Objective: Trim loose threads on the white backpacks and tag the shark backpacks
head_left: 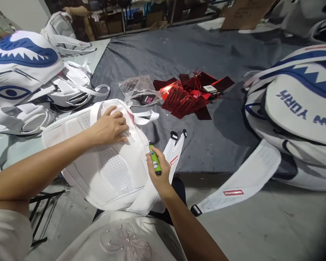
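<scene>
A white backpack (136,159) lies with its perforated back panel up, across my lap and the table's near edge. My left hand (112,125) rests on its upper part beside a shoulder strap, fingers slightly bent and apart. Wrapped in my right hand (160,170) is a small green tube with black ends (155,161), printed with a label. Its narrow tip is at the backpack's right edge; whether it touches the fabric I cannot tell. Straps with black buckles (174,135) stick out beyond my right hand.
Shiny red tags (183,98) and a clear plastic bag (139,90) lie on the dark-covered table (141,50). White-and-blue backpacks stand left (24,69) and right (301,108); one strap (241,181) hangs over the edge. Another person's arm (77,11) shows at the back left.
</scene>
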Motion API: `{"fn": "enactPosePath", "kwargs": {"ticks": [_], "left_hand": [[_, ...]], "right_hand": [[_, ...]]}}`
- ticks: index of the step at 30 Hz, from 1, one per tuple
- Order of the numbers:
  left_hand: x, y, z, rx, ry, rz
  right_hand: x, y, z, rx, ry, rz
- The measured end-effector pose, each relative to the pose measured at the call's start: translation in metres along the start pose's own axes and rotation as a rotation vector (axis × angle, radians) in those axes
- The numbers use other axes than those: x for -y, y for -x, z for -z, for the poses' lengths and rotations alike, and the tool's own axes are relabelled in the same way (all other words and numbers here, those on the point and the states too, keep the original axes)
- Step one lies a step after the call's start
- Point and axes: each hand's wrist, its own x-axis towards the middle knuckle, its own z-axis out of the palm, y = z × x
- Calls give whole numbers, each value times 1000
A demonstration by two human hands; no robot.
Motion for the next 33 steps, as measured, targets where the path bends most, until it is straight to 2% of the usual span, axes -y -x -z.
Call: {"fn": "enactPosePath", "kwargs": {"ticks": [3,7,9,11,16,20,24,27,29,33], "left_hand": [[15,1,5,36,1,76],[49,5,24,14,-16,267],[52,7,30,8,-60,305],[37,10,29,-2,-75,278],[-36,17,2,-30,13,130],[-73,27,-14,-270,3,204],[-84,37,-21,-424,-5,187],[-85,40,-26,-481,-8,178],[-84,39,-29,-498,5,180],[-82,38,-30,-497,48,178]], "right_hand": [[-4,3,0,17,-3,20],[-8,7,0,20,-37,47],[-8,8,2,24,-68,46],[-6,8,4,39,-115,-13],[7,-2,9,17,-263,-336],[25,-19,4,-8,-392,-468],[41,-35,5,17,-478,-560],[48,-42,11,121,-440,-614],[52,-46,13,148,-327,-579],[60,-52,2,61,-148,-434]]}}
